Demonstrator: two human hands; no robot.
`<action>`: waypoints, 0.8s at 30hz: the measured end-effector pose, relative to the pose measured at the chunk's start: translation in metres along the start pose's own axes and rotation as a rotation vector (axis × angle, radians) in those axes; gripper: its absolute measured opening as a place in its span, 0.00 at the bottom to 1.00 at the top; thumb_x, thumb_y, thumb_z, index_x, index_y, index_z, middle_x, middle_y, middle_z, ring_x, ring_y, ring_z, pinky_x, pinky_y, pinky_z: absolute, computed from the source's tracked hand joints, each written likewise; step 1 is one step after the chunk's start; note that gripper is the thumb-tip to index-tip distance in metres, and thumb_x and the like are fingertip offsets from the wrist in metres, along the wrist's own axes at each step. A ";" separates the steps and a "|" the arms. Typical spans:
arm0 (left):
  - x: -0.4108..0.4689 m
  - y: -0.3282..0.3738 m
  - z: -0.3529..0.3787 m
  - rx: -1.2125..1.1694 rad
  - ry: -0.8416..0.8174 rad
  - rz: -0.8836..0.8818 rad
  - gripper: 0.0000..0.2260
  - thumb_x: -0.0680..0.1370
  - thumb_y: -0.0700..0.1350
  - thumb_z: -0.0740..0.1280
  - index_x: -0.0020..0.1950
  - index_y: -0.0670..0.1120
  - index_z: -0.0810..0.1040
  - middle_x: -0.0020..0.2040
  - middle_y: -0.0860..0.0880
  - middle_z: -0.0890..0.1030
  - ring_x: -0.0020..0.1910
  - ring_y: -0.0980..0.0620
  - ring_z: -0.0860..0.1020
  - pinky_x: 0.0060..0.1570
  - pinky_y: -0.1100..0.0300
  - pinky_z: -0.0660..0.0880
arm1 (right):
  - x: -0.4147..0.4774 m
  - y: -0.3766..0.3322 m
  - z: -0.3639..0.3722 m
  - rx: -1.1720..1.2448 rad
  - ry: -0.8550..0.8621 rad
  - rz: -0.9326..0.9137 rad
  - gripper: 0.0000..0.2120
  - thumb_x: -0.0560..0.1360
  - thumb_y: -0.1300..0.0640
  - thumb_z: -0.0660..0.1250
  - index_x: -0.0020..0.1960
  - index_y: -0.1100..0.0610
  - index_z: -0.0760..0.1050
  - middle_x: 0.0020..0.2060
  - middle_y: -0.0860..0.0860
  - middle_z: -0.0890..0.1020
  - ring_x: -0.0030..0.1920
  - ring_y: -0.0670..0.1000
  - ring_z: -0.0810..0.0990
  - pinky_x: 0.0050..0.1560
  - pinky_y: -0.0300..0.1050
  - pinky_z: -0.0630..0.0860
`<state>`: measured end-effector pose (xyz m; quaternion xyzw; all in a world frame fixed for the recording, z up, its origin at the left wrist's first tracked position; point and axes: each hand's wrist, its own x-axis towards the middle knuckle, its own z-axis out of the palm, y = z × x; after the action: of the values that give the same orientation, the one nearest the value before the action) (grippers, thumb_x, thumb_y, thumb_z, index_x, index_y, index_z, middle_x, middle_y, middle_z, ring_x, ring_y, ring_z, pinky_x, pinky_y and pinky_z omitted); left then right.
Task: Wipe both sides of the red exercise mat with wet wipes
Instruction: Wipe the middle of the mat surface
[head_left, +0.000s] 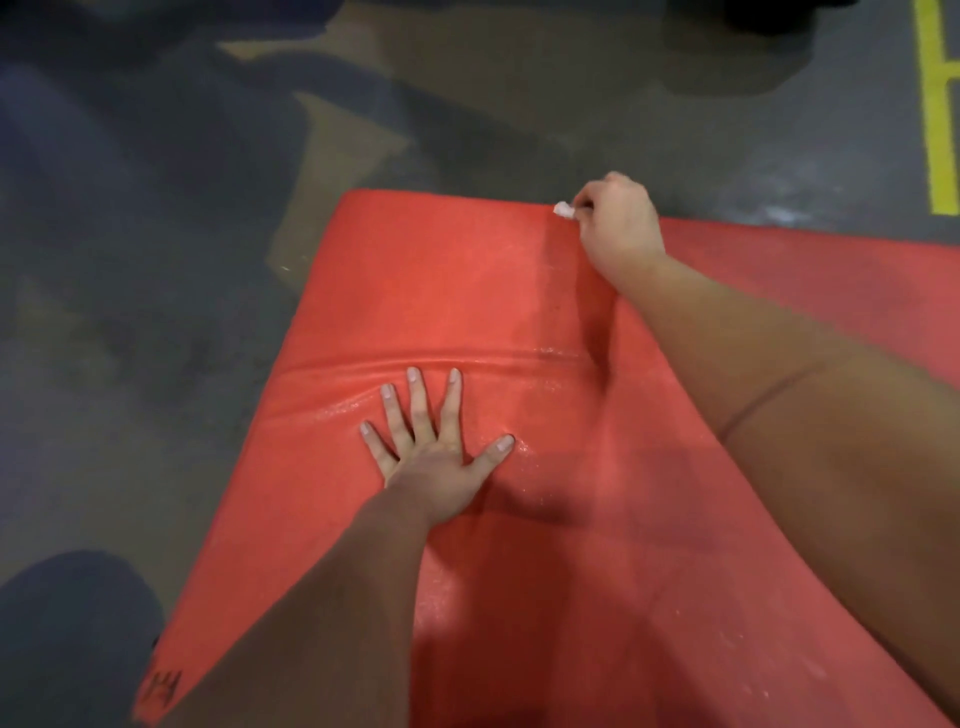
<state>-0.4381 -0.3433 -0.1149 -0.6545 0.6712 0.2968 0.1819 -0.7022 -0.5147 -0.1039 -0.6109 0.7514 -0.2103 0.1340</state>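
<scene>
The red exercise mat (441, 291) lies flat on the floor and fills the middle and lower part of the view, with a crease across it and wet streaks on its surface. My left hand (434, 441) is pressed flat on the mat just below the crease, fingers spread. My right hand (618, 228) is at the mat's far edge, fingers closed on a small white wet wipe (563, 210) that sticks out to the left of the hand and touches the mat's edge.
Grey concrete floor (156, 312) with worn brownish patches surrounds the mat. Yellow painted lines (937, 104) run at the top right. A dark blue shape (67, 634), perhaps my knee, sits at the lower left beside the mat's corner, which bears black marks (163, 686).
</scene>
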 end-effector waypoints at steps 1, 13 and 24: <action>0.000 0.000 -0.001 0.002 -0.003 0.001 0.44 0.73 0.79 0.50 0.76 0.67 0.25 0.74 0.53 0.17 0.72 0.44 0.18 0.71 0.34 0.25 | 0.001 -0.001 0.000 -0.002 -0.011 -0.007 0.11 0.81 0.59 0.64 0.54 0.63 0.83 0.52 0.63 0.79 0.54 0.65 0.78 0.52 0.55 0.75; 0.000 0.002 -0.003 -0.008 0.023 -0.005 0.44 0.73 0.78 0.52 0.77 0.67 0.28 0.76 0.52 0.21 0.75 0.44 0.22 0.71 0.35 0.26 | -0.080 0.005 -0.010 0.082 -0.060 -0.177 0.08 0.78 0.59 0.69 0.52 0.61 0.86 0.44 0.61 0.80 0.47 0.64 0.79 0.52 0.52 0.73; -0.018 -0.005 0.015 -0.089 0.271 0.090 0.35 0.79 0.73 0.52 0.82 0.64 0.44 0.84 0.51 0.37 0.81 0.47 0.33 0.76 0.38 0.31 | -0.166 -0.027 -0.001 0.115 -0.236 -0.288 0.09 0.76 0.65 0.68 0.53 0.60 0.85 0.47 0.58 0.82 0.51 0.61 0.81 0.55 0.52 0.74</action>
<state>-0.4342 -0.3192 -0.1155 -0.6651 0.7045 0.2432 0.0471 -0.6431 -0.3577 -0.0994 -0.7240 0.6219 -0.1966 0.2244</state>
